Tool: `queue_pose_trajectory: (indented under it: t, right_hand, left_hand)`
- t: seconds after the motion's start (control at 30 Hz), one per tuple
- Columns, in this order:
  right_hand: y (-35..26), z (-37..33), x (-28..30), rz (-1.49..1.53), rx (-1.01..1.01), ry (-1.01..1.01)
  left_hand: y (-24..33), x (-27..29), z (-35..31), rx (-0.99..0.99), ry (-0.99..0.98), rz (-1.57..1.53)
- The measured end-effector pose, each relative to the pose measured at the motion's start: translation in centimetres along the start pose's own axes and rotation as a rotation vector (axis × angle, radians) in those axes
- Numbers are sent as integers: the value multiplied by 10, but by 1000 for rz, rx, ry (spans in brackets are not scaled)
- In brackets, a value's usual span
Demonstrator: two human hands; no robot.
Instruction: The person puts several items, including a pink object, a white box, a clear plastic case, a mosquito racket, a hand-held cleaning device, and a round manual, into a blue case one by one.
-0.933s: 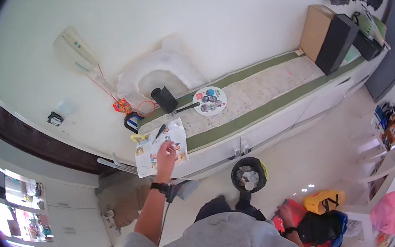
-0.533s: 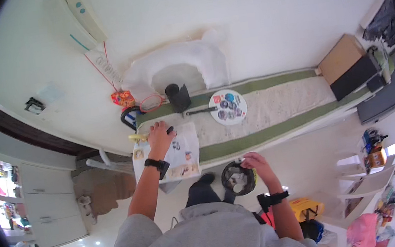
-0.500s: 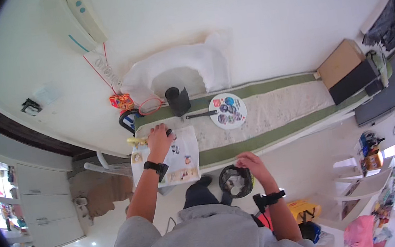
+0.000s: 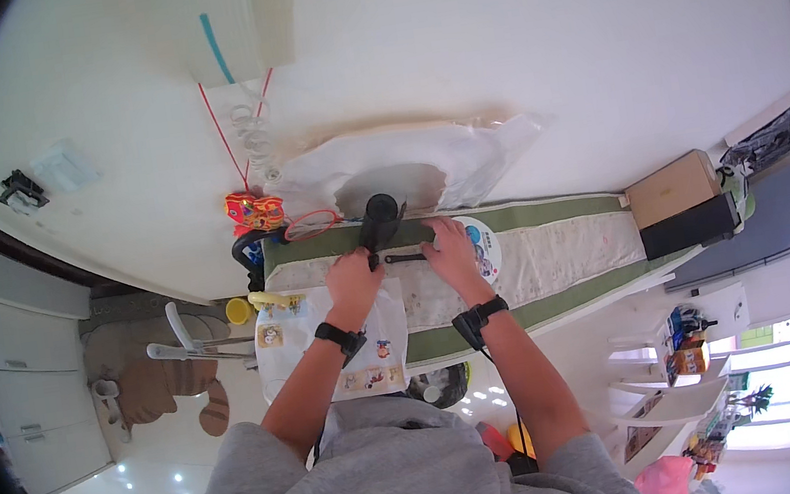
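Note:
My left hand is closed around a small black object, mostly hidden by my fingers, above a white printed sheet. Just beyond it a black roll stands upright with a loose flap, like rolled bags. My right hand lies over the near-left side of a round white disc with coloured pictures. Its fingers look parted, pointing away from me, and cover part of the disc. A black handle runs left from the disc, between my two hands.
A yellow curved object lies on the sheet's far left corner, by a yellow round lid. The green-edged table runner extends right to cardboard boxes. A lined bin stands below the table's near edge.
My right hand has moved from above the bin up to the round disc. My left hand has shifted right, towards the black roll, with the small black object. The view has turned slightly.

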State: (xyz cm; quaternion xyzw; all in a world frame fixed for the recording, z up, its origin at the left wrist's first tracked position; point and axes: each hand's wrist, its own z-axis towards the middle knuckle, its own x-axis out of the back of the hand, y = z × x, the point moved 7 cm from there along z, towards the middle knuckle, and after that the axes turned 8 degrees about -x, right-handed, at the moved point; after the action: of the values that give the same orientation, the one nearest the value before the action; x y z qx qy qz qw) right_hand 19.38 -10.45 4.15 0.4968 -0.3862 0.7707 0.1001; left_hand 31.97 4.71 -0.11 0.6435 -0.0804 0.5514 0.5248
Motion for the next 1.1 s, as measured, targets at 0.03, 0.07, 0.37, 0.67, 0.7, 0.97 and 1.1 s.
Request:
queue_pose_trajectory:
  t: [0.03,0.07,0.37,0.67,0.7,0.97,1.1]
  right_hand:
    - [1,3,-4,-70,-8,-4]
    - [1,4,-7,-77,-8,-7]
    - [15,9,-19,-416,13,-13]
    - [21,18,2,-374,-50,25]
    - [18,20,8,-355,-18,79]
    - [15,20,29,-158,-39,192]
    - [11,20,38,-29,-73,186]
  left_hand:
    - [3,2,2,3,0,-7]
    - [3,2,2,43,-19,7]
    - [1,-1,7,28,-91,63]
    - [4,-2,2,-110,-54,17]
    - [6,-4,2,-155,-48,3]
    - [5,-4,7,-269,-18,-72]
    - [14,5,13,-352,-38,-169]
